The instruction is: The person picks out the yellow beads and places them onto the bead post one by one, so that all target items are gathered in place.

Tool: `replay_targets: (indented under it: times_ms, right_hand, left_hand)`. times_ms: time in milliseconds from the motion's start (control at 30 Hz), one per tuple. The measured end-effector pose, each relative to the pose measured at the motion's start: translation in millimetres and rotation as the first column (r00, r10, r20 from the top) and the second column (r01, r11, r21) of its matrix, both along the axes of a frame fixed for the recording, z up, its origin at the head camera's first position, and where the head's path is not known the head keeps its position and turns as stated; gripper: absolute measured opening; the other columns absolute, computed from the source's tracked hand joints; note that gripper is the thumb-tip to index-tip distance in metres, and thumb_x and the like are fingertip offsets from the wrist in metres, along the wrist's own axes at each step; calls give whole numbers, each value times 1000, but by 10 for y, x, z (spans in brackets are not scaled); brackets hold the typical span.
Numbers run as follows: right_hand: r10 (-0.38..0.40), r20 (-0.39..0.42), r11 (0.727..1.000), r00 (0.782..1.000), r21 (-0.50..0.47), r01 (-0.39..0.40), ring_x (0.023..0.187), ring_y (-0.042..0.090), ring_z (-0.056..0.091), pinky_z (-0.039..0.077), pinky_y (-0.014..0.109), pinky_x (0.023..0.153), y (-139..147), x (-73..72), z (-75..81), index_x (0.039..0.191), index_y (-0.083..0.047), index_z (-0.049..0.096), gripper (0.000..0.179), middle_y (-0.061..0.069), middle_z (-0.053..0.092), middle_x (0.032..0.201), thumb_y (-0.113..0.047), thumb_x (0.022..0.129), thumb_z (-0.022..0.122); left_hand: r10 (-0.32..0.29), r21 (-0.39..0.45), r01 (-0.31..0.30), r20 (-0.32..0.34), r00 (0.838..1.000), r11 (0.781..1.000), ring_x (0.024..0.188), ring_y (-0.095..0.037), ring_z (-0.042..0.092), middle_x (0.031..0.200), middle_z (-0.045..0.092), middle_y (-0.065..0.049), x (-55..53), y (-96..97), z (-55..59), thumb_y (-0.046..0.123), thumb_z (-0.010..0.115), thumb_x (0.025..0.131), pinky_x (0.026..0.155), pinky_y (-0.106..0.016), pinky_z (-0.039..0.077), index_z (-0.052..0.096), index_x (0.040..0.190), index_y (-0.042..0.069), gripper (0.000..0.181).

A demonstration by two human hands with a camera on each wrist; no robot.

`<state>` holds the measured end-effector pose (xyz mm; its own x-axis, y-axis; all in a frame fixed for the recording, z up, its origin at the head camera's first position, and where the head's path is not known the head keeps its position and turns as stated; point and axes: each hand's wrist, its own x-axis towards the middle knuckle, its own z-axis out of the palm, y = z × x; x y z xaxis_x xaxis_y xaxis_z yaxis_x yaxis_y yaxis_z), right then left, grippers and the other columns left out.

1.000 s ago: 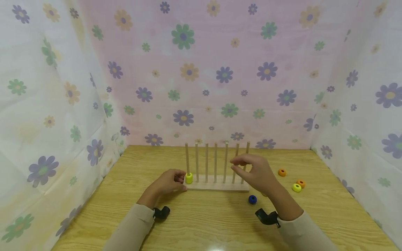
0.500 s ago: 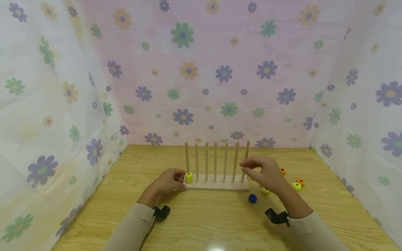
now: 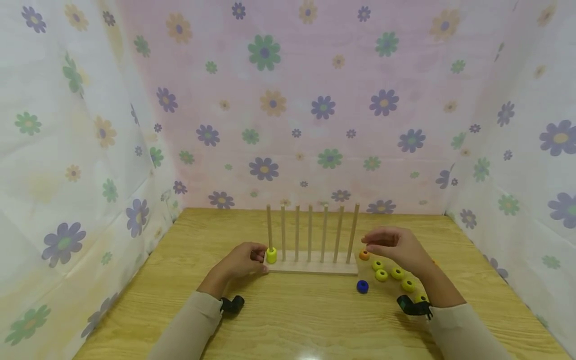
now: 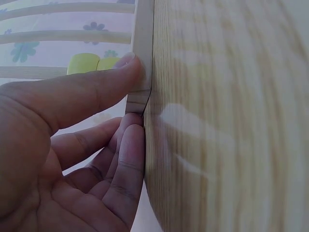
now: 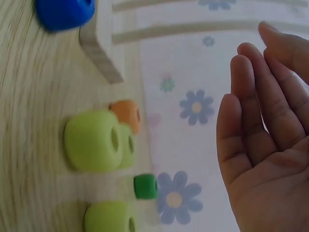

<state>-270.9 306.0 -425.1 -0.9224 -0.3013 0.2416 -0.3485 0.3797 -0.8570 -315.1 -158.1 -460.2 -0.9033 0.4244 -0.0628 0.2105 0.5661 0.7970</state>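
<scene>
My left hand (image 3: pixel 236 262) grips the left end of a wooden peg stand (image 3: pixel 310 268). In the left wrist view the thumb (image 4: pixel 91 94) lies across the front of the base and the fingers bend at its end. Two yellow beads (image 4: pixel 84 64) sit stacked on the leftmost peg; the other pegs are bare. To the right of the stand, my right hand (image 3: pixel 402 249) hovers over loose beads with nothing in its loosely extended fingers. Below its fingertips lies an orange bead (image 3: pixel 364 255). Several yellow beads (image 3: pixel 381 275) are spread beneath the hand and wrist.
A blue bead (image 3: pixel 362 286) lies by the stand's front right corner. The right wrist view also shows a green bead (image 5: pixel 146 186) farther back. Flowered cloth (image 3: pixel 288 115) encloses the wooden table (image 3: pixel 288 320) at the back and both sides.
My right hand has moved right, from beside the rightmost pegs to over the loose beads. More yellow beads and an orange one now show under it. The left hand stays on the stand.
</scene>
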Motion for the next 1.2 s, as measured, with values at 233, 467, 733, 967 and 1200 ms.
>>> replay_targets:
  times_ms: [233, 467, 733, 967, 1200]
  right_hand:
    - [-53, 74, 997, 996, 53, 49, 106, 13, 73, 60, 29, 89, 158, -47, -90, 129, -14, 70, 39, 14, 71, 129, -32, 95, 77]
    - [-81, 133, 991, 988, 116, 66, 106, 13, 71, 59, 30, 88, 241, -74, -198, 133, -6, 67, 47, 15, 70, 129, -31, 95, 78]
    - [-89, 200, 988, 976, 138, 62, 108, 18, 71, 59, 29, 87, 329, -79, -272, 133, -4, 65, 44, 17, 69, 130, -26, 97, 76]
    - [-29, 266, 997, 963, 83, 7, 110, 22, 71, 59, 31, 89, 359, -76, -306, 138, 3, 59, 54, 21, 67, 131, -22, 94, 79]
    - [3, 296, 998, 955, 65, -23, 111, 23, 70, 59, 30, 89, 388, -87, -339, 139, 5, 57, 54, 24, 65, 133, -18, 95, 77]
  left_hand:
    - [-1, -5, 1, -11, 1000, 1000, 102, -18, 61, 112, 67, -5, 1, 11, 21, 12, 86, 87, 92, -37, 54, 58, 142, -1, 63]
    - [-18, -2, 18, -10, 1000, 1000, 103, -19, 62, 113, 67, -5, 1, 7, 2, 14, 86, 86, 93, -38, 54, 59, 141, -1, 63]
    - [-13, -8, 13, -5, 1000, 1000, 102, -18, 62, 112, 67, -3, 3, 3, -25, 16, 86, 86, 91, -35, 54, 61, 140, 2, 61]
    - [-10, 1, 10, 16, 1000, 1000, 100, -18, 60, 111, 66, -5, 35, 6, 21, 13, 84, 88, 89, -34, 53, 60, 140, 1, 58]
    - [-9, 0, 9, 18, 1000, 1000, 101, -18, 60, 112, 66, -4, 42, 16, 49, 11, 83, 89, 90, -35, 54, 60, 141, 2, 58]
